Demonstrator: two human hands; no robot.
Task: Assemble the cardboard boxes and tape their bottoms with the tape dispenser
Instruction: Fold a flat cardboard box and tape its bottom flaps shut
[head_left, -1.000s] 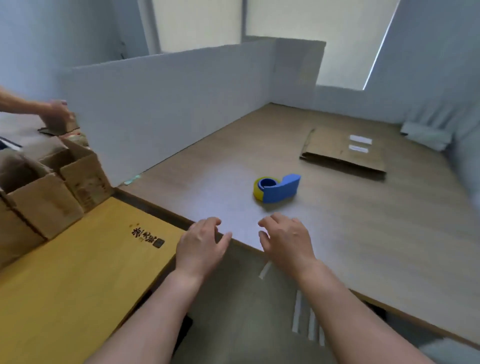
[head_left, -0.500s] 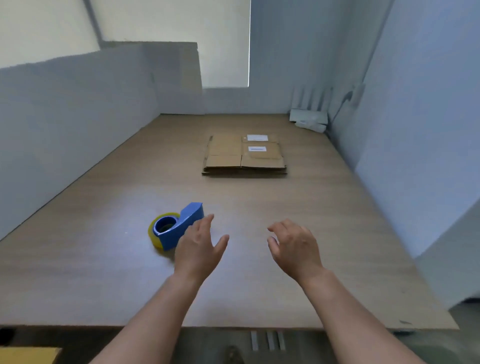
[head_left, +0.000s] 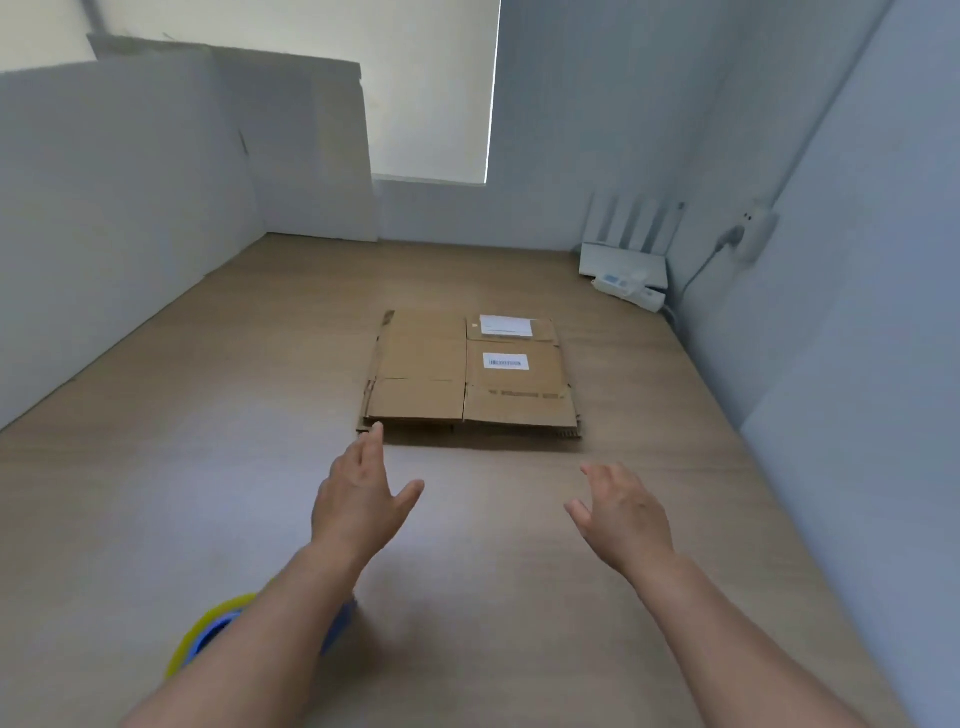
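A flattened cardboard box (head_left: 470, 374) with two white labels lies flat on the wooden table (head_left: 156, 467), near its middle. My left hand (head_left: 361, 501) reaches out over the table with straight fingers, its fingertips just short of the box's near left corner. My right hand (head_left: 623, 514) hovers to the right with relaxed fingers, a little short of the box's near edge. Neither hand holds anything. The blue tape dispenser (head_left: 218, 631) with its yellow roll sits near the bottom left, mostly hidden under my left forearm.
White partition boards (head_left: 119, 218) wall the table on the left and at the back left. A white router with antennas (head_left: 626, 249) and a power strip (head_left: 631, 291) sit in the far right corner. A wall runs along the right side.
The view has moved forward over the table. Both hands have reached farther toward the flat box, and the tape dispenser now lies behind them, under my left forearm.
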